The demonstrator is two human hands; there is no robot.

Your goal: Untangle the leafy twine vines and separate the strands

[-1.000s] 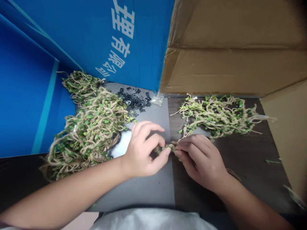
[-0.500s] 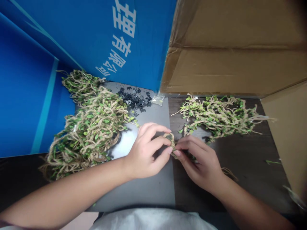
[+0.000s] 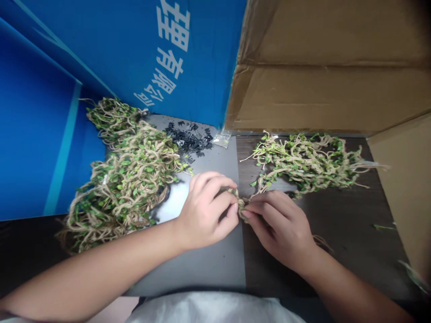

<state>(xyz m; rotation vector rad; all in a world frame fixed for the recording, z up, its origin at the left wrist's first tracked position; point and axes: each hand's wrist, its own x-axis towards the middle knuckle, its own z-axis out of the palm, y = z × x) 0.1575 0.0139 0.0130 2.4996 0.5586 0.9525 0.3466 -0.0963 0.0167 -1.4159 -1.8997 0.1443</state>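
Note:
Between my two hands is a piece of leafy twine (image 3: 241, 205), tan and looped, mostly covered by my fingers. My left hand (image 3: 210, 211) pinches it from the left with thumb and fingertips. From the right, my right hand (image 3: 281, 226) grips the same twine between thumb and index finger. Left of my left hand lies a large heap of leafy twine (image 3: 131, 179), tan cord with green leaves. Beyond my right hand is a smaller pile of leafy twine (image 3: 310, 161).
Small black plastic pieces (image 3: 190, 139) are scattered at the back, beside a clear plastic bag (image 3: 222, 140). A blue printed panel (image 3: 202, 67) stands behind on the left, brown cardboard (image 3: 323, 89) on the right. The tabletop (image 3: 215, 264) is part grey, part dark wood.
The loop of twine that stood up between my fingers is now drawn lower and more hidden. My fingertips have closed in slightly; both hands still hold the twine.

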